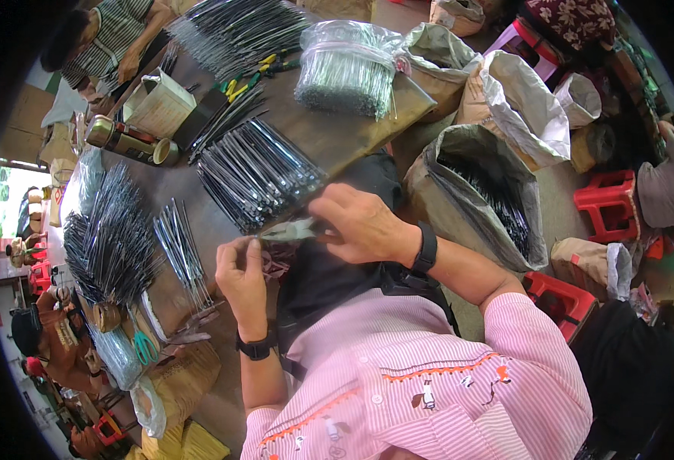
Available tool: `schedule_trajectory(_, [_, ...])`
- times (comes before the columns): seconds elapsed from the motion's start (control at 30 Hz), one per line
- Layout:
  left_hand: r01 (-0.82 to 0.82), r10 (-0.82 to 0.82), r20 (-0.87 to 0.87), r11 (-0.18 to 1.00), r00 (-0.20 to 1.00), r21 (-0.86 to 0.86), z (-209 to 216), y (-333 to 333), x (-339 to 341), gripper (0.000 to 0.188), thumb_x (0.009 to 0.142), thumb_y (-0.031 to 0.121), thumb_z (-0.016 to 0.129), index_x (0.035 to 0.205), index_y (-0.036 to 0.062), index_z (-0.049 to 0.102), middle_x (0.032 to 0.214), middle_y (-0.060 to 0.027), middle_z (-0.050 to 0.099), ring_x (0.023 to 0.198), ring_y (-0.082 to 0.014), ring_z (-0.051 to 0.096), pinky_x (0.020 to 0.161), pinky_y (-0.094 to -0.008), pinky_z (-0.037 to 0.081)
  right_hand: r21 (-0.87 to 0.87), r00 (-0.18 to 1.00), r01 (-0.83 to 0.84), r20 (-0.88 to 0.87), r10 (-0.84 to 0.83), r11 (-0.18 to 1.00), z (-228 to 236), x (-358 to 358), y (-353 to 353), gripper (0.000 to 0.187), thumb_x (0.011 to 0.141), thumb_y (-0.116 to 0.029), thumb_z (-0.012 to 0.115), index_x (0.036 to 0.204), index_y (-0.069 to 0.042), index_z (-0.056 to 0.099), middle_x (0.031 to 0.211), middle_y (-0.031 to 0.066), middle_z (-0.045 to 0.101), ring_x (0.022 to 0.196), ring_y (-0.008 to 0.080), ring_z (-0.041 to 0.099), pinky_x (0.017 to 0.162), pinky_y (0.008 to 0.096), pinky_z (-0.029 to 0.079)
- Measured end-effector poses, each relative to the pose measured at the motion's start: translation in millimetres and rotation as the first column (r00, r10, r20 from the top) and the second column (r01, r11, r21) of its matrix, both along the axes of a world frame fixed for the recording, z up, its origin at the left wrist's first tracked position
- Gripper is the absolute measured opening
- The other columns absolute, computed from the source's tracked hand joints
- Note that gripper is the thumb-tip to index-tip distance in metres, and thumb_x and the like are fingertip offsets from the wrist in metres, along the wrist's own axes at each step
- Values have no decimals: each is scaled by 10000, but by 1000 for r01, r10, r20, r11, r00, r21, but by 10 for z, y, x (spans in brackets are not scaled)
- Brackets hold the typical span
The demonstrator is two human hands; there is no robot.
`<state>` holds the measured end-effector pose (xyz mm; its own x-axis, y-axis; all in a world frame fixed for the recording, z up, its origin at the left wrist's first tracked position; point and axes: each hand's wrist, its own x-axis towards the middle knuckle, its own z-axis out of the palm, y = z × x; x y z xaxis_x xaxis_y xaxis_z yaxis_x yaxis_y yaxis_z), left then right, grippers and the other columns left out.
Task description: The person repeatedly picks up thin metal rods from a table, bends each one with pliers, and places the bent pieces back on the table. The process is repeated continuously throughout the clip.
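Between my hands, at the near table edge, is a small, thin, whitish-green piece point(289, 230) like plastic film or cloth; its kind is unclear. My left hand point(241, 268) pinches its left end between thumb and fingers. My right hand point(367, 226) has closed fingers at its right end. Just beyond lies a neat row of black cable ties point(256, 172), their heads toward me. A smaller spread of cable ties point(181, 253) rests left of that row, near my left hand. Both wrists wear dark bands.
A big heap of dark ties point(114, 238) lies at the left, with teal scissors point(145, 349) below it. A thermos point(130, 142), pliers point(256, 73) and a bagged bundle point(348, 69) stand farther off. At right are an open sack point(482, 195) and red stools point(608, 205). Another person sits across.
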<state>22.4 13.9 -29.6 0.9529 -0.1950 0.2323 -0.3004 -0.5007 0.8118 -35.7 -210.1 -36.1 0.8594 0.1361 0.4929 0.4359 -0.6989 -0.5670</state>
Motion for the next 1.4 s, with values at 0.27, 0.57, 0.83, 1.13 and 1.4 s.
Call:
schedule_trajectory(0.27, [407, -434, -264, 901, 862, -150, -275, -101, -72, 117, 817, 73, 710, 901, 23, 645, 777, -1, 593, 721, -99, 549, 673, -250, 462, 239, 986, -163, 20, 163, 957, 231, -67, 275, 399, 626, -84, 703, 987, -60, 534, 845, 105, 528, 802, 317, 567, 668, 398, 492])
schedule_trajectory(0.57, [519, -839, -351, 536, 415, -666, 319, -491, -347, 201, 771, 42, 700, 953, -34, 667, 890, -97, 634, 867, -153, 596, 750, -275, 466, 353, 773, -622, 131, 621, 699, 711, -305, 752, 372, 699, -119, 712, 1032, -48, 562, 850, 97, 540, 807, 271, 591, 674, 374, 485])
schedule_trajectory(0.83, [844, -921, -327, 340, 211, -415, 404, -591, -86, 267, 741, 3, 729, 1006, -22, 703, 865, -127, 684, 806, -217, 648, 717, -306, 500, 634, 603, -636, 51, 796, 440, 856, -391, 818, 406, 731, -16, 678, 1113, -50, 548, 927, 87, 578, 806, 226, 628, 684, 329, 516])
schedule_trajectory(1.13, [780, -920, 146, 216, 365, -588, 504, -549, -315, 225, 802, 81, 683, 996, -32, 697, 904, -133, 656, 701, -245, 619, 659, -326, 488, 833, 517, -461, -27, 856, 305, 826, -373, 848, 343, 759, -20, 637, 1076, 25, 513, 728, 48, 516, 617, 132, 496, 575, 268, 416])
schedule_trajectory(1.4, [706, -896, -442, 288, -39, -647, 361, -615, -196, 239, 842, 155, 693, 946, -60, 693, 901, -75, 662, 809, -142, 609, 706, -300, 478, 852, 511, -465, 36, 859, 241, 950, -399, 804, 315, 737, -5, 599, 1021, 18, 465, 621, 0, 420, 537, 120, 404, 510, 283, 338])
